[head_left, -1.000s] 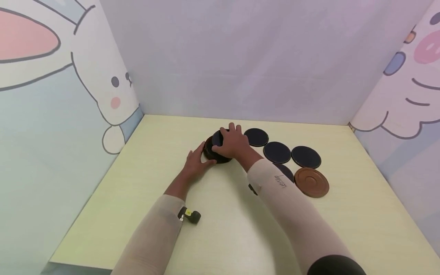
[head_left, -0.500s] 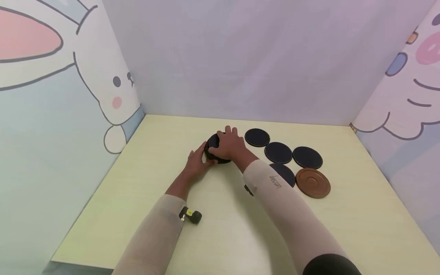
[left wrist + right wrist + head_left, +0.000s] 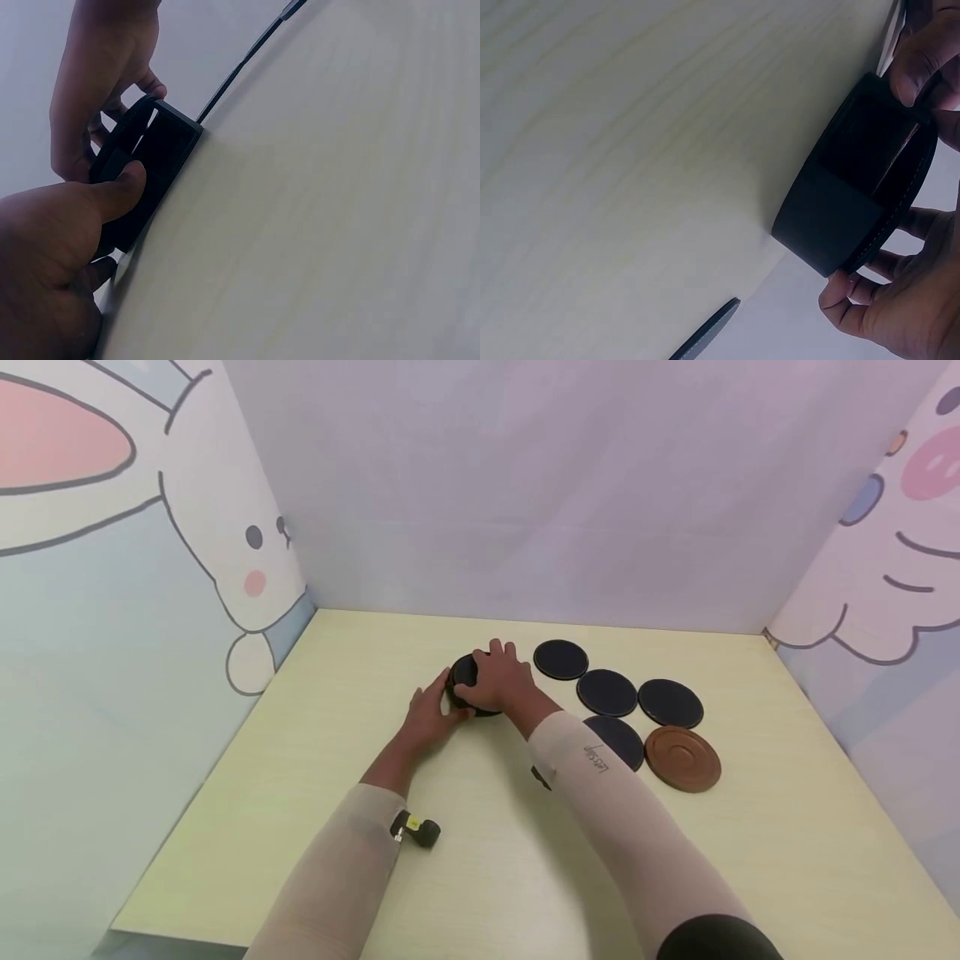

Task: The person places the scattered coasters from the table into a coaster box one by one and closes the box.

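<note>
A round black coaster holder (image 3: 821,225) with a cut-out in its side wall stands on the table, toward the back. My left hand (image 3: 429,718) grips its left side, the thumb (image 3: 124,187) lying across the wall at the cut-out in the left wrist view. Over the holder's top is a black coaster (image 3: 465,670) with a stitched edge. My right hand (image 3: 501,681) holds that coaster from above, fingers spread around its rim. A narrow slanted gap of light shows beneath the coaster in both wrist views. The holder's inside is mostly dark.
Right of the holder, several black coasters lie flat: one at the back (image 3: 561,659), others nearer (image 3: 607,692), (image 3: 670,702), one partly behind my right sleeve. A brown ringed disc (image 3: 682,759) lies at their front. Walls enclose the pale table (image 3: 337,693).
My right hand has moved slightly left and down, bringing the coaster from a tilted, offset position to over the holder's top. My left hand has stayed on the holder.
</note>
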### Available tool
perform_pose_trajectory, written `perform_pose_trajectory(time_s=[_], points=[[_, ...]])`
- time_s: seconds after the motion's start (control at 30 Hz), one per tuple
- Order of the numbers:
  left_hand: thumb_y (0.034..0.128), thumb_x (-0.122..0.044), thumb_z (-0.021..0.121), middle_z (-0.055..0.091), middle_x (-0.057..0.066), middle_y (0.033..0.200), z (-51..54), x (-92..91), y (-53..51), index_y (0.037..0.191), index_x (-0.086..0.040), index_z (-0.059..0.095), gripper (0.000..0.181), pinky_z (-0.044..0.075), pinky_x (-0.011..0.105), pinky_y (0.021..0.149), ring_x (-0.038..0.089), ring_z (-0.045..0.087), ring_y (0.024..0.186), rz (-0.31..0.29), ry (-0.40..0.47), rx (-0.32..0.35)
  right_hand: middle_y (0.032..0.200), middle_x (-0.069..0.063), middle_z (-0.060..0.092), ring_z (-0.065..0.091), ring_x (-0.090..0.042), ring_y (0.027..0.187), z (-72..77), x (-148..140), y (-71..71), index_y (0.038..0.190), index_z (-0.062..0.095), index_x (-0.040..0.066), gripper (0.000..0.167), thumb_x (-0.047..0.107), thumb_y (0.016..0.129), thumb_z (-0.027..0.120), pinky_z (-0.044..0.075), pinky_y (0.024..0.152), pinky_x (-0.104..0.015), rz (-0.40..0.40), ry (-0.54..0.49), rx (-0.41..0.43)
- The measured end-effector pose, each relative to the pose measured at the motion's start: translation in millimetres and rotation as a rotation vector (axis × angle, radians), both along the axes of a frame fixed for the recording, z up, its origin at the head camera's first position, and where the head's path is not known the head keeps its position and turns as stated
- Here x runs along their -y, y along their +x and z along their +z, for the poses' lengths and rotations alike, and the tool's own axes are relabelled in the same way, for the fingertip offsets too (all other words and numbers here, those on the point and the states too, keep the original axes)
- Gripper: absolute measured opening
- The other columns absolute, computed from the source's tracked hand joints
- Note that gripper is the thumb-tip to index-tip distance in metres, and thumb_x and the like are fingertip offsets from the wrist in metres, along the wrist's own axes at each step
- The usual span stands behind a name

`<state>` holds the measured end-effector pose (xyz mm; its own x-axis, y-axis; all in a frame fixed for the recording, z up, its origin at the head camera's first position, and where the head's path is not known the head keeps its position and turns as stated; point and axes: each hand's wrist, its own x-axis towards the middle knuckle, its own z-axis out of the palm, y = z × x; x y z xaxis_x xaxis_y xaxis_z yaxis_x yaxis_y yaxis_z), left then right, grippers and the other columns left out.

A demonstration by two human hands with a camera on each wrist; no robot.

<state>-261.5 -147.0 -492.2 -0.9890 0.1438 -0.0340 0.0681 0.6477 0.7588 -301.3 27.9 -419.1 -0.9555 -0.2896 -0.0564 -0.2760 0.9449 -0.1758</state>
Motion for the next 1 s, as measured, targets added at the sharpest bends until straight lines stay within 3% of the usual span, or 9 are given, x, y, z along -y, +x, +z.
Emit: perform_pose_trajectory(time_s=[0.3, 1.0], points=[[0.1036, -0.046, 0.074, 0.027, 0.007, 0.183, 0.5, -1.8, -1.1, 0.177, -0.015, 0.017, 0.098, 0.002, 0.057, 0.142, 0.039, 0.015, 0.172, -0.017, -0.027, -0.010, 0.162, -0.017, 0.043, 0.045, -0.038, 0.143, -0.4, 1.1, 3.5, 0.165, 0.048, 0.018, 0.078, 0.064, 0.103, 0.058, 0.058, 0.105, -0.060, 0.013, 0.041, -0.004], [0.1030, -0.049, 0.073, 0.026, 0.008, 0.183, 2.7, 0.2, 0.1, 0.177, -0.014, 0.017, 0.100, 0.006, 0.065, 0.140, 0.046, 0.010, 0.171, -0.009, -0.039, -0.017, 0.165, -0.020, 0.041, 0.042, -0.040, 0.148, 0.2, -3.3, 5.0, 0.166, 0.045, 0.017, 0.082, 0.070, 0.105, 0.054, 0.058, 0.108, -0.060, 0.061, 0.059, -0.005]])
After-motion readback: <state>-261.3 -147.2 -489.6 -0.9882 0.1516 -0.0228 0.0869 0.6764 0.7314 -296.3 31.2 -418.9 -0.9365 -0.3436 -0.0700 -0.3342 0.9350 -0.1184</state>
